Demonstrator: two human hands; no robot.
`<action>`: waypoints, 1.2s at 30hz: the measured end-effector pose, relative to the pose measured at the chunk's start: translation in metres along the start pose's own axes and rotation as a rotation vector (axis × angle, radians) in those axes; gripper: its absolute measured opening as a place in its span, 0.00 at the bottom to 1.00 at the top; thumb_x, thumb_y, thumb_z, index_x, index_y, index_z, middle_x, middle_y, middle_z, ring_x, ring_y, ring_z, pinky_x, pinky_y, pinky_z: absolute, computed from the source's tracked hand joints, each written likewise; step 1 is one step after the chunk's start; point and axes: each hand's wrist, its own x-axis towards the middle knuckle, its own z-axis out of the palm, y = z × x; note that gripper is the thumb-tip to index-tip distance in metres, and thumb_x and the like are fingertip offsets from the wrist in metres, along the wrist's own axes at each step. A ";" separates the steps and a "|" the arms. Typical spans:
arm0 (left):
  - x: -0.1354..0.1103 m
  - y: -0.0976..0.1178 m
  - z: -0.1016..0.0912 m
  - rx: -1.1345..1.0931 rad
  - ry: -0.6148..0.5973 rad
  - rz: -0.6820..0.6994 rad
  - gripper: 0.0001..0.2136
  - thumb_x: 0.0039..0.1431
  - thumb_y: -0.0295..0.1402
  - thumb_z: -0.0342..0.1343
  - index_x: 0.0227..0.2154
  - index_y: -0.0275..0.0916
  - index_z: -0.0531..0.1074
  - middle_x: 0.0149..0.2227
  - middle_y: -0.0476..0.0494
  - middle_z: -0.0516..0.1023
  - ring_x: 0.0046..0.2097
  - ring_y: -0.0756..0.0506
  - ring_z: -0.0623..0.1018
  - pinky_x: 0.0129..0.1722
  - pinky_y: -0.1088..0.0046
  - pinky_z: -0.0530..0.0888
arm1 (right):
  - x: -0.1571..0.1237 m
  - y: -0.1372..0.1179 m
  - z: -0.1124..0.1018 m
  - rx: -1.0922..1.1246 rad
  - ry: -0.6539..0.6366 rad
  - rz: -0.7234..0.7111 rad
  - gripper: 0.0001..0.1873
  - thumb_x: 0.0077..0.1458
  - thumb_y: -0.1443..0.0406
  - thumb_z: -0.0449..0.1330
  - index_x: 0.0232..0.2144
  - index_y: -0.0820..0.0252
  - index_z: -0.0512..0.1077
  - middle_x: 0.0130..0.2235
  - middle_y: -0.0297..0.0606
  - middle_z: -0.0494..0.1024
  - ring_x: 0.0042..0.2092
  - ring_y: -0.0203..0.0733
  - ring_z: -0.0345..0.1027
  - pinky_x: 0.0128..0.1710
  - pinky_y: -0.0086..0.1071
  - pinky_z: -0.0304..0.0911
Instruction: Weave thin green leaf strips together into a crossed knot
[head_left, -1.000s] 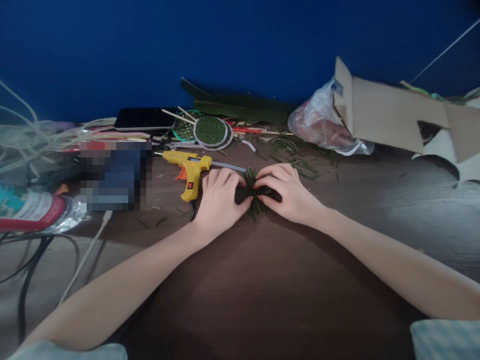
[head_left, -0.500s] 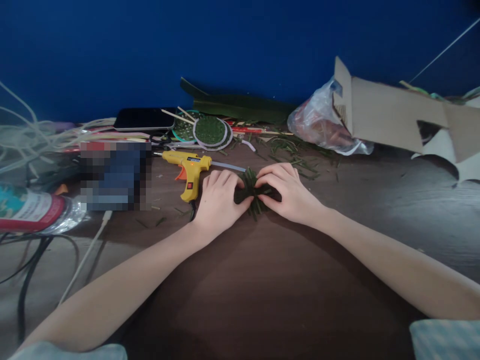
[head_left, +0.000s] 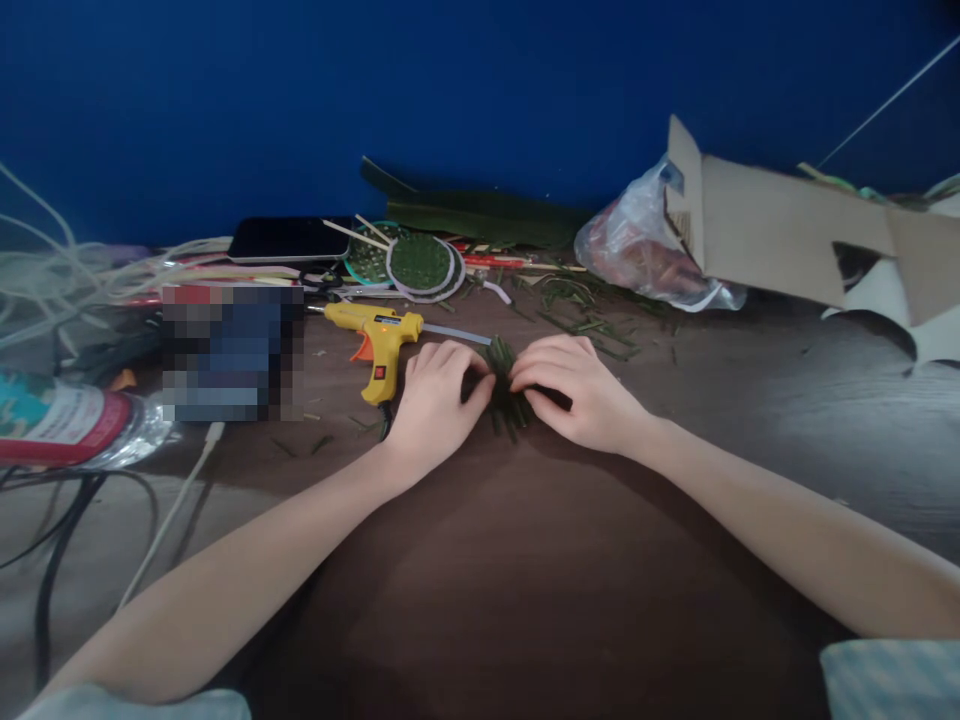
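A small weave of dark green leaf strips [head_left: 504,378] lies on the table in front of me, its strip ends poking out at the top and bottom. My left hand [head_left: 439,400] is closed at its left side, thumb and fingers pinched on the strips. From the right, my right hand [head_left: 581,392] pinches the same piece with thumb and fingertips. The fingers cover the sides of the weave. Just left of my left hand rests a yellow hot glue gun [head_left: 382,340] with a glue stick [head_left: 457,333] pointing out of its back.
Behind lie round green woven discs [head_left: 424,265], a long leaf [head_left: 480,217], leaf scraps [head_left: 592,325] and a black phone [head_left: 289,238]. A plastic bag [head_left: 645,240] and cut cardboard box [head_left: 780,225] stand right. At left are a bottle [head_left: 67,418], cables [head_left: 49,580] and a blurred-out item [head_left: 232,350].
My right hand has shifted slightly down, and its thumb and fingers have drawn closer together. The strips that stuck out toward the right palm no longer show. The left thumb has moved a little up.
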 end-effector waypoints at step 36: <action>0.002 -0.003 -0.004 -0.215 -0.031 0.081 0.18 0.46 0.17 0.44 0.39 0.39 0.65 0.42 0.45 0.72 0.47 0.45 0.68 0.48 0.64 0.66 | 0.000 -0.001 -0.002 0.057 -0.037 0.043 0.11 0.51 0.69 0.55 0.39 0.57 0.66 0.42 0.41 0.73 0.48 0.47 0.61 0.46 0.42 0.55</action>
